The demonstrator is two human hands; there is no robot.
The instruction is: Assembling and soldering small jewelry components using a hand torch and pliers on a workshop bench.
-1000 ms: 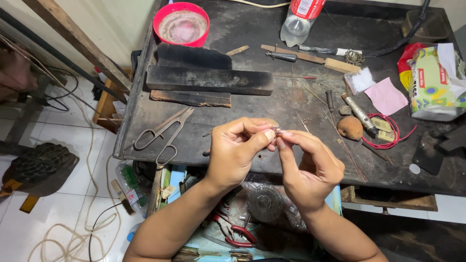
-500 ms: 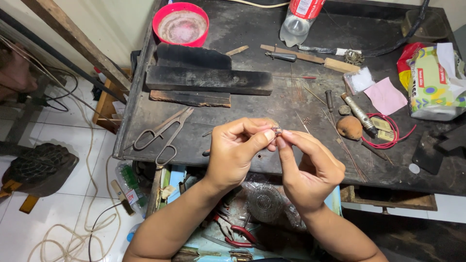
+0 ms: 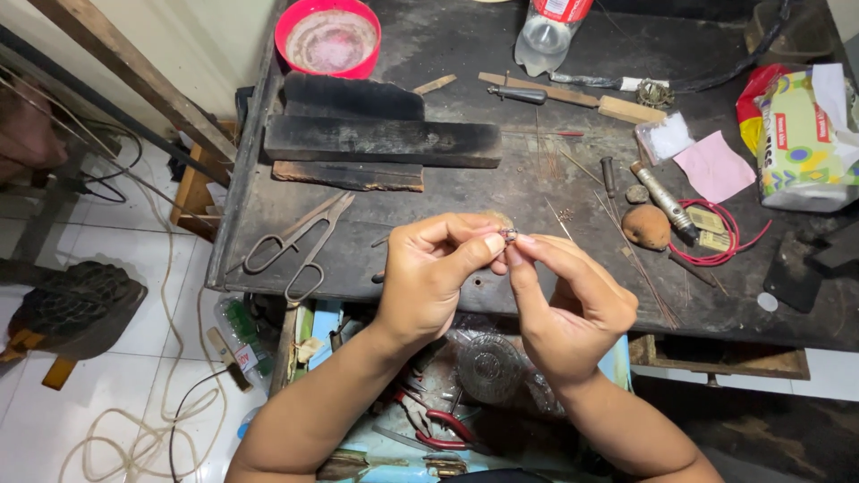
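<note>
Fingertips of left hand (image 3: 436, 273) and right hand (image 3: 565, 300) pinch a tiny metal piece (image 3: 508, 235), mostly hidden, too small to identify, above the workbench (image 3: 501, 192).

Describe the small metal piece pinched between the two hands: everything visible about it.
The small metal piece is tiny, silvery-grey and roughly round, possibly a ring or bead; its detail is too small to tell. It is held in the air just above the front part of the dark workbench, not resting on it. The left hand pinches it from one side with thumb and forefinger, and the right hand meets it from the other with its fingertips.
</note>
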